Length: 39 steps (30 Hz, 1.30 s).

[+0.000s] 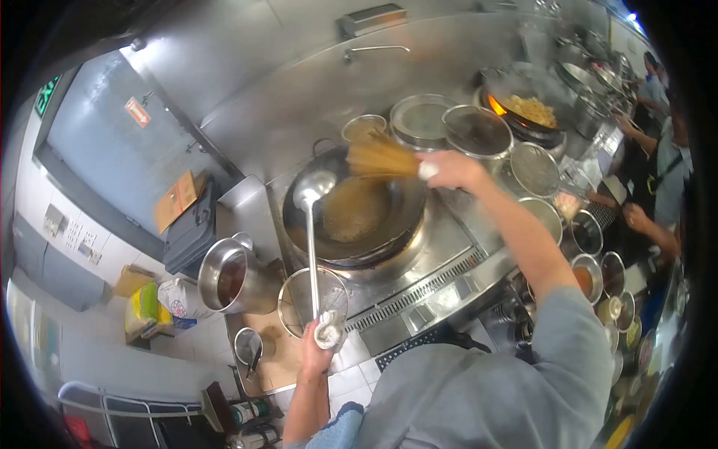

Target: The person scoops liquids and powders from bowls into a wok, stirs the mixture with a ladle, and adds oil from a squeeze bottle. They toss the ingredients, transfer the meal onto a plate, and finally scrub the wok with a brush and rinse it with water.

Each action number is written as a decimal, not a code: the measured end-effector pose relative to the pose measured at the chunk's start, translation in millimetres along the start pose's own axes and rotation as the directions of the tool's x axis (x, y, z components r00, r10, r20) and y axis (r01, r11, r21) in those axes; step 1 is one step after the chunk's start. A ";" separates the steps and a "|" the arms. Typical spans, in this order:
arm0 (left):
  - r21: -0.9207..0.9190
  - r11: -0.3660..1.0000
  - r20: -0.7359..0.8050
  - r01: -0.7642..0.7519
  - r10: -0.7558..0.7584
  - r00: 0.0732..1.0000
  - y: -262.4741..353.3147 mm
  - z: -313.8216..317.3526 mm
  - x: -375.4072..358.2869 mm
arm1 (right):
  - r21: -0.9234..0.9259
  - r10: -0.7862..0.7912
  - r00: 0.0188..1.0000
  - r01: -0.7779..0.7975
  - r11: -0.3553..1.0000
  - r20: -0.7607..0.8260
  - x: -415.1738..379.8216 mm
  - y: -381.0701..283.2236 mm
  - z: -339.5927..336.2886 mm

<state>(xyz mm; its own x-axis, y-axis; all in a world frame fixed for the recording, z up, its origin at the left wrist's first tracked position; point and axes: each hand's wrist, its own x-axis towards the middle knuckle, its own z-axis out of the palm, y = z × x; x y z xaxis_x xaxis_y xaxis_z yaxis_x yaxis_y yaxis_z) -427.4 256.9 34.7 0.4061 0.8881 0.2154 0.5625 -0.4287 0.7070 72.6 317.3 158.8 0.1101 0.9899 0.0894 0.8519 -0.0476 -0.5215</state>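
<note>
While the big round dark steel wok (359, 217) sits on the burner in the middle of the stainless range (441, 288), both hands are busy with it. Right hand (452, 170) is clamped around the white handle end of a straw-coloured bamboo wok brush (383, 159). The brush lies roughly level, its long axis running left from the fist, bristles fanned out over the far rim of the wok. Left hand (318, 344) is closed on the cloth-wrapped end of a long-handled steel ladle (313, 224). That one runs straight away from the body, bowl resting at the wok's left inner edge, so the two tools meet the wok at about right angles. The right hand is clearly the nearer one to the wok; the left is well back by the front edge.

Counts: one wok here, one brush, one ladle. A second wok (523, 112) with yellowish food and a flame under it sits further right. One tall steel pot (232, 277) of dark liquid stands to the left. I count roughly four round wire strainers behind and beside the wok. Other people's arms show at the far right.
</note>
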 end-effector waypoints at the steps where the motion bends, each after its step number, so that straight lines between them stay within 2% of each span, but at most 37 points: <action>1: 0.113 0.993 -0.007 0.020 -0.019 1.000 -4.9 -2.9 -2.5 | 0.082 0.115 0.993 -0.116 0.990 0.023 -17.8 -36.5 -36.5; 2: 0.222 0.974 -0.011 0.043 -0.041 0.999 -11.0 -2.2 -5.2 | 0.142 0.017 0.995 -0.003 0.990 -0.098 -17.7 -30.8 -49.1; 3: 0.331 0.942 -0.011 0.060 -0.060 0.998 -18.3 -1.8 -6.8 | 0.086 -0.151 0.949 0.181 0.980 -0.275 -14.4 -23.6 -57.3; 5: 0.483 0.872 -0.048 0.078 -0.062 0.997 -25.5 -2.4 -3.6 | 0.408 -0.143 0.939 0.269 0.872 -0.313 -18.7 -49.1 -79.8; 7: 0.589 0.803 -0.084 0.089 -0.049 0.995 -17.8 -4.5 1.7 | 0.570 -0.135 0.945 0.289 0.769 -0.298 -27.3 -79.3 -75.3; 8: 0.618 0.784 -0.118 0.054 0.025 0.993 -15.5 -5.4 4.3 | 0.640 -0.130 0.946 0.298 0.708 -0.297 -29.5 -90.6 -72.8; 9: 0.629 0.778 -0.105 0.017 0.063 0.992 -17.3 -7.6 8.1 | 0.590 -0.184 0.961 0.271 0.760 -0.205 -19.2 -84.6 -57.3; 10: 0.637 0.771 -0.093 -0.016 0.097 0.991 -20.7 -11.6 10.2 | 0.266 -0.235 0.967 0.252 0.930 -0.097 -6.1 -74.3 -42.7; 11: 0.644 0.764 -0.083 -0.041 0.123 0.989 -22.1 -12.2 8.0 | -0.097 -0.242 0.970 0.244 0.965 0.034 3.3 -65.2 -37.5; 13: 0.648 0.760 -0.027 -0.052 0.092 0.995 -18.9 -17.4 1.3 | -0.284 -0.195 0.981 0.187 0.940 0.001 14.2 -61.7 -55.9; 14: 0.653 0.756 -0.019 -0.048 0.079 0.997 -22.8 -15.1 -2.2 | -0.329 -0.231 0.968 0.187 0.926 -0.101 18.5 -54.3 -67.1; 15: 0.661 0.749 -0.005 -0.045 0.065 0.998 -25.6 -15.1 -6.8 | -0.214 -0.132 0.981 0.100 0.972 -0.139 10.8 -66.6 -82.0; 17: 0.604 0.796 -0.039 0.039 -0.020 0.999 -17.2 -6.3 -9.2 | 0.104 -0.138 0.945 0.176 0.979 -0.298 -5.2 -78.0 -92.2; 19: 0.496 0.863 -0.064 0.095 -0.072 0.995 -2.6 3.9 -5.4 | 0.362 -0.168 0.948 0.261 0.895 -0.269 -4.6 -72.6 -65.1; 20: 0.417 0.896 -0.066 0.149 -0.134 0.989 7.6 8.4 0.3 | 0.305 -0.310 0.888 0.416 0.857 -0.340 -0.8 -64.3 -35.3; 21: 0.317 0.941 -0.087 0.118 -0.095 0.992 10.6 12.5 2.1 | 0.174 -0.282 0.948 0.305 0.936 -0.146 -1.6 -54.2 -15.9; 23: 0.108 0.993 -0.162 0.038 -0.021 0.987 12.4 20.5 7.6 | 0.006 -0.099 0.993 0.099 0.995 0.062 -4.8 -41.5 -8.2; 24: 0.034 0.997 -0.165 0.072 -0.065 0.984 20.6 18.0 10.8 | 0.031 -0.091 0.996 0.090 0.995 0.007 -7.3 -34.2 -13.6; 26: 0.098 0.990 -0.186 0.097 -0.078 0.979 23.8 20.5 18.8 | 0.084 -0.078 0.993 0.086 0.993 -0.084 -8.8 -30.8 -23.6; 27: 0.129 0.984 -0.191 0.124 -0.098 0.977 26.2 23.1 17.3 | 0.252 -0.109 0.982 0.145 0.957 -0.151 -7.7 -43.5 -17.7; 28: 0.137 0.987 -0.226 0.085 -0.053 0.973 31.1 26.4 19.4 | 0.407 -0.122 0.968 0.205 0.890 -0.219 -7.6 -57.8 -11.4; 29: 0.085 0.995 -0.235 0.060 -0.039 0.971 34.3 29.4 21.0 | 0.548 -0.115 0.951 0.261 0.795 -0.286 -4.6 -67.0 -6.7; 30: 0.034 0.999 -0.241 0.029 -0.020 0.970 36.9 31.9 22.2 | 0.433 -0.229 0.929 0.341 0.834 -0.291 7.4 -72.5 3.6; 31: -0.016 1.000 -0.242 -0.007 0.003 0.970 40.3 31.8 21.6 | 0.188 -0.237 0.966 0.253 0.949 -0.103 12.7 -73.2 1.9; 32: -0.072 0.996 -0.237 0.055 -0.071 0.969 45.4 27.3 17.9 | 0.066 -0.190 0.982 0.190 0.980 0.004 17.9 -75.1 -3.6; 33: -0.071 0.993 -0.252 0.094 -0.109 0.962 46.7 12.9 13.1 | -0.066 -0.134 0.986 0.141 0.988 0.100 23.2 -75.6 -11.0; 34: -0.072 0.989 -0.278 0.132 -0.147 0.949 42.8 -11.4 10.5 | -0.095 -0.125 0.987 0.134 0.986 0.098 21.6 -70.7 -27.2; 35: -0.086 0.978 -0.330 0.191 -0.209 0.921 34.6 -36.5 3.6 | -0.131 -0.145 0.983 0.160 0.978 0.116 31.3 -78.8 -41.2; 36: 0.037 0.980 -0.360 0.196 -0.170 0.917 29.6 -63.6 -2.5 | -0.166 -0.128 0.977 0.156 0.974 0.169 30.9 -91.9 -50.4; 37: 0.162 0.966 -0.386 0.202 -0.126 0.914 24.0 -91.5 -4.3 | -0.197 -0.195 0.942 0.253 0.947 0.271 40.3 -90.5 -43.2; 39: 0.175 0.949 -0.434 0.263 -0.166 0.886 15.6 -131.9 -8.1 | -0.225 -0.301 0.832 0.441 0.869 0.466 62.9 -78.9 -16.7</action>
<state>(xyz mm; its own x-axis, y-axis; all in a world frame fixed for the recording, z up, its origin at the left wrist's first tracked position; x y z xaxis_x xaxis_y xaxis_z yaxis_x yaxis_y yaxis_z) -516.9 264.8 132.8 -0.0461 0.9296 0.3657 0.7666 -0.2018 0.6096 20.8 381.1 219.8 -0.4039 0.9000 -0.1641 0.9040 0.3651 -0.2223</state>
